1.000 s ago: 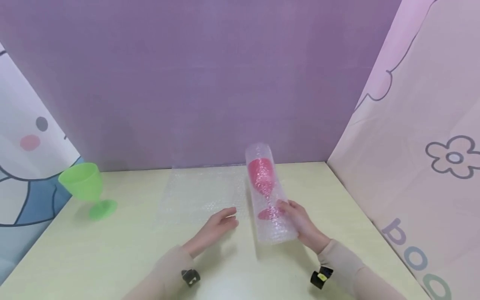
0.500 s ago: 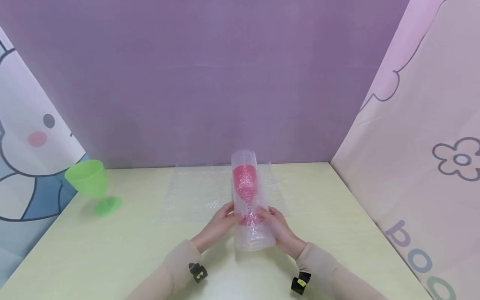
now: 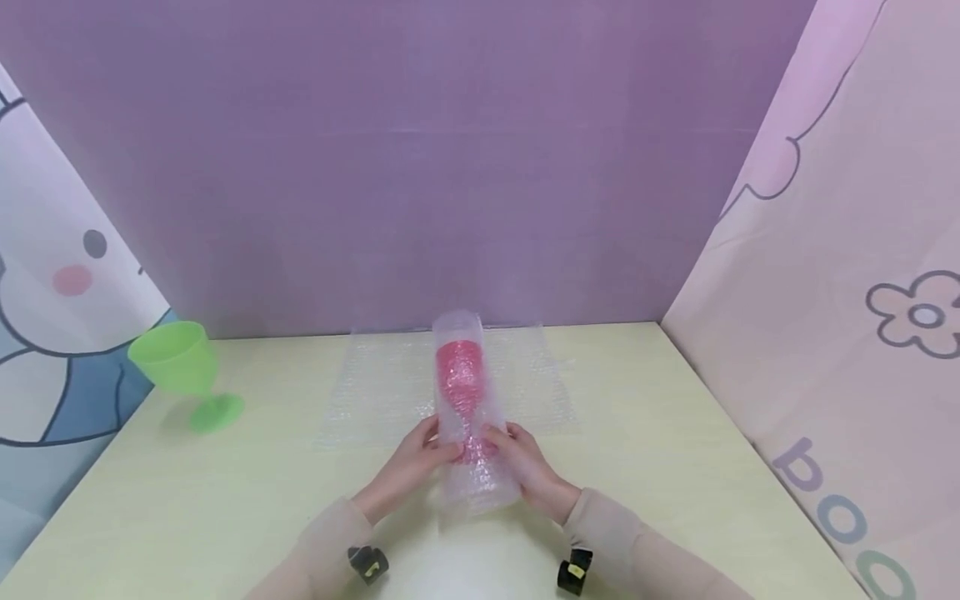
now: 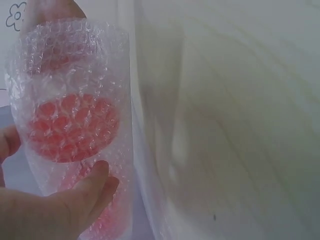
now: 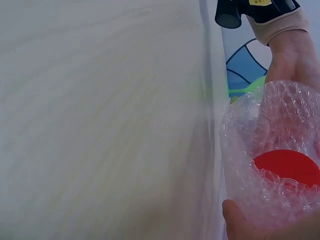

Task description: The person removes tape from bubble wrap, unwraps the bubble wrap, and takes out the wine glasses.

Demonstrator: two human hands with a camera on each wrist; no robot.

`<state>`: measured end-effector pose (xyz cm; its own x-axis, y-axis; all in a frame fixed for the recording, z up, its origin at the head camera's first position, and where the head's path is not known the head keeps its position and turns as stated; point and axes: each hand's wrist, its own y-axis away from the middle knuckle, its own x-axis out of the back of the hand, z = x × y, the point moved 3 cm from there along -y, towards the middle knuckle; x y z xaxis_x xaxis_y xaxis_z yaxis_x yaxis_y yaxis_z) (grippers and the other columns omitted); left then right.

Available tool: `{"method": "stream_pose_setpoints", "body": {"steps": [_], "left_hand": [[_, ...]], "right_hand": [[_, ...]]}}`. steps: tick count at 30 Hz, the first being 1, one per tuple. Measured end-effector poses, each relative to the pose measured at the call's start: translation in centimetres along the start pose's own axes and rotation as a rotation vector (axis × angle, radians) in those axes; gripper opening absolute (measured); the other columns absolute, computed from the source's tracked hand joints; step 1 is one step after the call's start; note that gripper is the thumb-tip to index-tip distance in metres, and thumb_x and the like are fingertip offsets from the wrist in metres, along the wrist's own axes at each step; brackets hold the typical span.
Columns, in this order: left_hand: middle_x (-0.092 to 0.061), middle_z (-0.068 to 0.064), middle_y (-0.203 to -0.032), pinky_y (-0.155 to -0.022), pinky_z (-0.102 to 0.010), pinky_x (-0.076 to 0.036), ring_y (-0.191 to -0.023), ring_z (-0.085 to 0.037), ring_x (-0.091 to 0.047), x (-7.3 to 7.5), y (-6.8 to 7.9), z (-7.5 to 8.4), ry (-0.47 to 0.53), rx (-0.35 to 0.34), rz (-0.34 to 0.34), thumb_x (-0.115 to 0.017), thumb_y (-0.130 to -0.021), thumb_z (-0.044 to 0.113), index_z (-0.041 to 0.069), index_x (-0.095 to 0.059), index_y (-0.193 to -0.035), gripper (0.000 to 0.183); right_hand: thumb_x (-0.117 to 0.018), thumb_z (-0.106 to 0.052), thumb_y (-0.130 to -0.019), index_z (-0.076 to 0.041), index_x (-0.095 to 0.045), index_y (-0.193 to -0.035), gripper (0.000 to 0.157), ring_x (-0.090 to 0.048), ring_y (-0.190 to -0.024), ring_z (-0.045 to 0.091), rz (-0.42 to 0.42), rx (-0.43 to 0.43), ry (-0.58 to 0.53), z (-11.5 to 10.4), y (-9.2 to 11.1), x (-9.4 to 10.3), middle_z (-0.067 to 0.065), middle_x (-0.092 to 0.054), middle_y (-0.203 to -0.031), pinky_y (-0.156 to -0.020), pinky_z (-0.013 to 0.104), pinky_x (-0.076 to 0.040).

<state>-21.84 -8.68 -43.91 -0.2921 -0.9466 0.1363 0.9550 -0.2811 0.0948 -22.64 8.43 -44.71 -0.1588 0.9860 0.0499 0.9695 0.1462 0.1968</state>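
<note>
A red goblet (image 3: 461, 375) lies rolled inside a sleeve of clear bubble wrap (image 3: 480, 492), its bowl toward the back wall and its foot toward me. My left hand (image 3: 408, 467) grips the wrapped goblet from the left, while my right hand (image 3: 528, 473) grips it from the right, both near the stem and foot. Through the bubbles in the left wrist view, the round foot (image 4: 75, 127) shows pinkish red. The right wrist view looks into the wrap's near end, where part of the red foot (image 5: 290, 166) is uncovered.
Flat bubble wrap (image 3: 382, 379) is spread on the pale table (image 3: 225, 517) behind the roll, reaching the purple back wall (image 3: 465, 167). At the far left stands a green goblet (image 3: 174, 358). Printed side panels (image 3: 825, 250) rise on both sides.
The wrapped goblet has moved left and toward me and turned more upright in view. My left hand, apart from it a second ago, has come to grip it alongside my right.
</note>
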Motion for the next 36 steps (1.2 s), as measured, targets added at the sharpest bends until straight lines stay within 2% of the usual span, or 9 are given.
{"method": "stream_pose_setpoints", "body": {"steps": [5, 8, 13, 19, 24, 30, 33, 36], "left_hand": [[-0.028, -0.024, -0.146, -0.102, -0.054, -0.036, -0.128, -0.04, -0.037, 0.8, 0.8, 0.1, -0.037, 0.021, 0.016, -0.061, -0.086, 0.03, 0.003, -0.023, -0.143, 0.074], [-0.029, -0.024, -0.145, -0.102, -0.054, -0.036, -0.128, -0.041, -0.037, 1.0, 1.0, 0.1, -0.048, 0.031, 0.015, -0.061, -0.086, 0.029, 0.002, -0.024, -0.143, 0.073], [-0.031, -0.025, -0.144, -0.101, -0.052, -0.038, -0.127, -0.041, -0.039, 1.3, 0.8, -0.2, -0.058, 0.034, 0.008, -0.062, -0.086, 0.029, 0.001, -0.025, -0.142, 0.073], [-0.033, -0.027, -0.142, -0.099, -0.052, -0.04, -0.123, -0.041, -0.043, 1.4, 0.6, -0.8, -0.077, 0.046, -0.011, -0.062, -0.086, 0.029, -0.001, -0.025, -0.141, 0.073], [-0.031, -0.028, -0.142, -0.099, -0.052, -0.04, -0.123, -0.042, -0.043, 1.6, 0.6, -1.4, -0.076, 0.065, -0.032, -0.063, -0.085, 0.029, -0.003, -0.023, -0.141, 0.076], [-0.031, -0.026, -0.143, -0.099, -0.057, -0.038, -0.124, -0.042, -0.041, 1.9, 0.7, -1.6, -0.12, 0.083, -0.011, -0.064, -0.083, 0.033, 0.001, -0.022, -0.143, 0.08], [-0.029, -0.021, -0.146, -0.1, -0.059, -0.035, -0.128, -0.041, -0.037, 2.0, 0.4, -1.2, -0.248, 0.032, 0.014, -0.066, -0.081, 0.037, 0.005, -0.018, -0.145, 0.086], [-0.021, -0.016, -0.151, -0.103, -0.058, -0.031, -0.134, -0.038, -0.028, 2.0, -0.7, 0.1, -0.478, -0.089, 0.031, -0.068, -0.079, 0.039, 0.007, -0.019, -0.146, 0.089]], "right_hand": [[-0.053, -0.039, -0.09, 0.015, -0.028, -0.133, 0.074, -0.048, -0.115, 0.037, -0.037, -0.009, 0.008, 0.1, 0.3, -1.1, 0.028, -0.048, -0.125, -0.102, 0.049, -0.037], [-0.052, -0.04, -0.09, 0.013, -0.032, -0.131, 0.07, -0.052, -0.109, 0.033, -0.051, -0.019, 0.002, 0.3, 0.3, -1.4, 0.024, -0.051, -0.12, -0.1, 0.046, -0.041], [-0.052, -0.038, -0.09, 0.008, -0.043, -0.119, 0.055, -0.055, -0.091, 0.017, -0.072, -0.024, -0.028, 0.6, 0.2, -1.6, 0.012, -0.057, -0.104, -0.085, 0.03, -0.048], [-0.052, -0.036, -0.091, 0.01, -0.045, -0.118, 0.055, -0.057, -0.092, 0.017, -0.096, -0.036, -0.011, 0.6, 0.5, -1.7, 0.013, -0.059, -0.105, -0.09, 0.037, -0.048], [-0.053, -0.033, -0.091, 0.009, -0.048, -0.118, 0.051, -0.06, -0.085, 0.014, -0.135, -0.048, -0.034, 0.7, 0.5, -1.9, 0.011, -0.064, -0.101, -0.084, 0.033, -0.052], [-0.055, -0.035, -0.09, 0.008, -0.048, -0.12, 0.053, -0.061, -0.087, 0.014, -0.151, -0.062, -0.044, 0.7, 0.4, -2.0, 0.01, -0.064, -0.102, -0.085, 0.033, -0.052], [-0.057, -0.035, -0.088, 0.008, -0.05, -0.118, 0.053, -0.061, -0.085, 0.014, -0.143, -0.069, -0.05, 0.7, 0.2, -1.9, 0.01, -0.064, -0.099, -0.083, 0.031, -0.053], [-0.058, -0.034, -0.087, 0.008, -0.05, -0.117, 0.053, -0.061, -0.084, 0.014, -0.139, -0.069, -0.054, 0.8, 0.1, -1.7, 0.01, -0.064, -0.098, -0.081, 0.03, -0.053]]}}
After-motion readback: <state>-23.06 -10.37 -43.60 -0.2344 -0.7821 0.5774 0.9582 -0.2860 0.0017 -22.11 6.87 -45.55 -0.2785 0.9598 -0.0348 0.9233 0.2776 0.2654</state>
